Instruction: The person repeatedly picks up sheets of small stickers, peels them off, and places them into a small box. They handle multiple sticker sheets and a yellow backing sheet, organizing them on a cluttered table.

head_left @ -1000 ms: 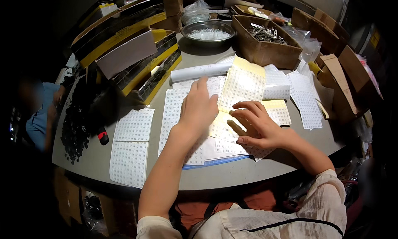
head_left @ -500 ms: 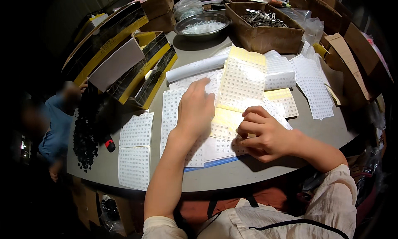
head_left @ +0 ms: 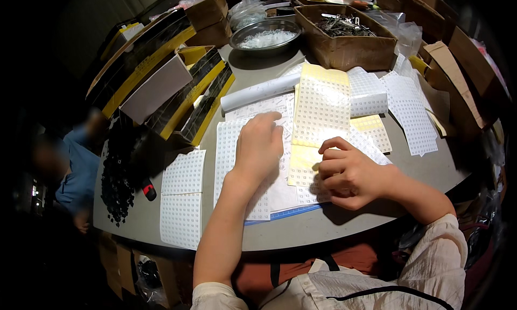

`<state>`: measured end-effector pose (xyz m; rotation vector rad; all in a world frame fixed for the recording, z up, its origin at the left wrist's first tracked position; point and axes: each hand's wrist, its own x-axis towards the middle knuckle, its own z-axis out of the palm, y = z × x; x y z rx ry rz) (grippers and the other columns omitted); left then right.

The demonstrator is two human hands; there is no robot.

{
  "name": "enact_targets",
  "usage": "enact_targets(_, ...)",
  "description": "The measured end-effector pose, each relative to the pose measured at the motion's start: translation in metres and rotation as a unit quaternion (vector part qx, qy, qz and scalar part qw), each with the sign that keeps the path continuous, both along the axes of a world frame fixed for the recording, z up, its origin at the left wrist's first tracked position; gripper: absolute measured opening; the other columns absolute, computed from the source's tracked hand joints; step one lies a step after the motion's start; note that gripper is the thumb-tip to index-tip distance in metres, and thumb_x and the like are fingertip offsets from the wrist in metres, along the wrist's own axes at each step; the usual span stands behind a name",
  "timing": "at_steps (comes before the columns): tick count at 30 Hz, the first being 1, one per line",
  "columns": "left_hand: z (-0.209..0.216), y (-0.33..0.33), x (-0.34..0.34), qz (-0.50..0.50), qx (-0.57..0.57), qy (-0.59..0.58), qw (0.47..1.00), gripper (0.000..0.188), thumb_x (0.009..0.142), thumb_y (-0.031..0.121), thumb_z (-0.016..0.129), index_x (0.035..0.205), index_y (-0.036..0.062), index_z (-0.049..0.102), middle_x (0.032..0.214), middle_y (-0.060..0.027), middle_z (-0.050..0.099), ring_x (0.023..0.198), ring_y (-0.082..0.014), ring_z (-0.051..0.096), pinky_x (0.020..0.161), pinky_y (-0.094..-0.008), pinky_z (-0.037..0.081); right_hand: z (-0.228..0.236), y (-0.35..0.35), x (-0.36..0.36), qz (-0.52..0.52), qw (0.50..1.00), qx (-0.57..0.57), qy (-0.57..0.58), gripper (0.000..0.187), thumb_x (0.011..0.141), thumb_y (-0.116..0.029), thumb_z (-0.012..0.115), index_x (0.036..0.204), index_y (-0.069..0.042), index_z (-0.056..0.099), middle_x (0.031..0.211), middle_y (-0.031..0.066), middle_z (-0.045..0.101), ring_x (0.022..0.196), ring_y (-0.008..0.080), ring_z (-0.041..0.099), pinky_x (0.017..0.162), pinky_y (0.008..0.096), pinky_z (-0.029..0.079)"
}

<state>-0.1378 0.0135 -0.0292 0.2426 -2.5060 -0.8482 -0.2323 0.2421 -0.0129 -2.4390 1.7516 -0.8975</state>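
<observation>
My left hand (head_left: 259, 147) rests palm down over a white sticker sheet (head_left: 226, 148), its fingers a little bent and the thumb apart. My right hand (head_left: 353, 176) is curled at the right side of the lower yellow-backed sticker sheet (head_left: 302, 164), fingertips at its edge; the thumb is partly hidden. Above it lies a taller yellow-backed sheet (head_left: 322, 103), glaring under the light. Between my hands shows a paper with handwriting (head_left: 281, 186). A blue edge (head_left: 285, 213), like a ruler or board, sticks out beneath the papers.
A rolled paper (head_left: 258, 92) lies behind my hands. More sheets (head_left: 182, 199) flank them. Farther off stand a metal bowl (head_left: 264, 41) of clear pieces and a carton (head_left: 350, 46) of metal parts. Small black pieces (head_left: 117, 186) lie left, near a person in blue (head_left: 78, 164).
The lower sticker sheets have slid right beside my right hand, uncovering more of the handwritten paper. The whole view has shifted slightly; my left hand stays over the white sheet.
</observation>
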Motion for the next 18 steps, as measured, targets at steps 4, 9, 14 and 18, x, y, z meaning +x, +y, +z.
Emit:
enact_targets(4, 0.003, 0.002, 0.001, -0.006, -0.006, -0.017, 1.000, 0.023, 0.091, 0.009, 0.060, 0.109, -0.0025, 0.069, 0.109, -0.0216, 0.069, 0.108, -0.0386, 0.063, 0.097, -0.0457, 0.048, 0.003, 0.000, -0.004, 0.014, 1.000, 0.007, -0.012, 0.014, 0.067, -0.017, 0.070, 0.061, -0.007, 0.062, 0.070, 0.0052, 0.050, 0.082, 0.0277, 0.056, 0.096, 0.0430, 0.043)
enact_targets(9, 0.005, 0.006, 0.001, -0.002, -0.051, -0.022, 0.998, 0.023, 0.092, 0.011, 0.062, 0.109, -0.0013, 0.071, 0.106, -0.0207, 0.071, 0.100, -0.0350, 0.066, 0.089, -0.0421, 0.051, 0.008, 0.003, -0.012, 0.012, 1.000, 0.001, -0.022, 0.016, 0.067, -0.017, 0.068, 0.058, -0.007, 0.060, 0.069, 0.0053, 0.052, 0.080, 0.0273, 0.056, 0.093, 0.0412, 0.044)
enact_targets(14, 0.004, 0.006, 0.002, 0.007, -0.064, -0.024, 0.998, 0.022, 0.092, 0.012, 0.062, 0.109, -0.0006, 0.072, 0.105, -0.0202, 0.071, 0.097, -0.0343, 0.067, 0.086, -0.0408, 0.052, 0.013, 0.006, -0.017, 0.003, 0.999, -0.001, -0.045, 0.018, 0.066, -0.018, 0.069, 0.056, -0.007, 0.058, 0.069, 0.0050, 0.052, 0.078, 0.0274, 0.055, 0.088, 0.0382, 0.045)
enact_targets(18, -0.001, 0.004, 0.000, 0.004, -0.083, -0.014, 0.996, 0.022, 0.092, 0.011, 0.062, 0.109, 0.0004, 0.072, 0.103, -0.0190, 0.072, 0.096, -0.0334, 0.067, 0.086, -0.0408, 0.053, 0.006, 0.008, -0.021, 0.003, 0.999, 0.015, -0.033, 0.017, 0.066, -0.020, 0.069, 0.058, -0.009, 0.061, 0.070, 0.0052, 0.053, 0.076, 0.0282, 0.055, 0.081, 0.0385, 0.046)
